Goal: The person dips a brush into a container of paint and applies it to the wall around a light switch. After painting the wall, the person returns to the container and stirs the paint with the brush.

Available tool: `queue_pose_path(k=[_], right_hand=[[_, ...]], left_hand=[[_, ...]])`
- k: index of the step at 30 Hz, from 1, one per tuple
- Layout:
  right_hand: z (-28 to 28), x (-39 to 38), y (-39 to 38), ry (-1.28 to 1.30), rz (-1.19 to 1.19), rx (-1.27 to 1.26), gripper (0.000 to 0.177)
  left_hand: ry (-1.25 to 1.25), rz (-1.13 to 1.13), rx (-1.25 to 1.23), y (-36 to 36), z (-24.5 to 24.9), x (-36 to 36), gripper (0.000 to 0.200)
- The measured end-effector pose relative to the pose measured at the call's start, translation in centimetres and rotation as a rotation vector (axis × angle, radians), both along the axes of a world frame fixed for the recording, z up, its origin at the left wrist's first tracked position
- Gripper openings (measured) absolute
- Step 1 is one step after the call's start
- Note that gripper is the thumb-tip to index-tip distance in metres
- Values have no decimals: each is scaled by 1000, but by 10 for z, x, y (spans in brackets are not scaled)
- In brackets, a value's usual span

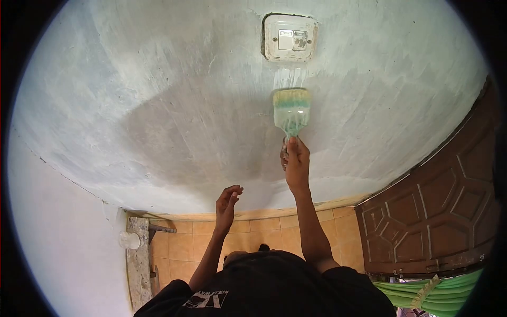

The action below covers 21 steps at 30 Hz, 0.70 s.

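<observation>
Your right hand closes round the lower handle of a broad, flat brush, thumb along the near side; your left hand hangs lower and to the left, fingers loosely curled, with nothing visible in its grasp. The brush stands upright before the wall, directly below the switch plate, its bristles pointing up. The step in hand appears to be a brush stroke over the strip beneath that plate, where white, wet-looking streaks lie between bristles and plate. From this angle you cannot be certain whether the bristle tips press on the wall or stand just off it. The next move probably calls for light, even pressure and a tidy finish at the plate's lower edge, lest its cover be smeared. Note the brush itself: yellowish bristles with a blue-green band, and below them a pale green, glossy body, coated and streaked, narrowing to the handle in your grip.
</observation>
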State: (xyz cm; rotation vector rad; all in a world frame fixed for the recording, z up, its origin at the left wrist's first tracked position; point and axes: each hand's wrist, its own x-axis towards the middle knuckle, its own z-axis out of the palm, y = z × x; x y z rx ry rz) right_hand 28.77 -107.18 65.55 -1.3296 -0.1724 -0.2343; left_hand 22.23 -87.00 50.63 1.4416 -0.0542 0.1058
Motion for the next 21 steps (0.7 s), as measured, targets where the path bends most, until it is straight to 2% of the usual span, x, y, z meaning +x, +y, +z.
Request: queue_pose_path(k=[3,6,11,12,15,18,21], right_hand=[[26,2,3,-105,-54,31,38],[40,17,2,-79,-25,-6,39],[-39,11,-5,58,-2,43,38],[-47,2,-4,109,-7,59,38],[-54,-6,-1,52,-14,68,42],[3,2,5,1,-14,49,39],[23,20,4,-7,-17,49,40]], left_hand=[[-7,10,25,1,1,0,32],[-15,17,51,-3,15,2,32],[-2,3,29,-7,9,1,32],[-1,-4,22,-6,8,0,31],[-20,-12,14,-4,11,5,30],[-58,-11,28,-5,26,18,29],[-112,-24,24,-12,36,27,28]])
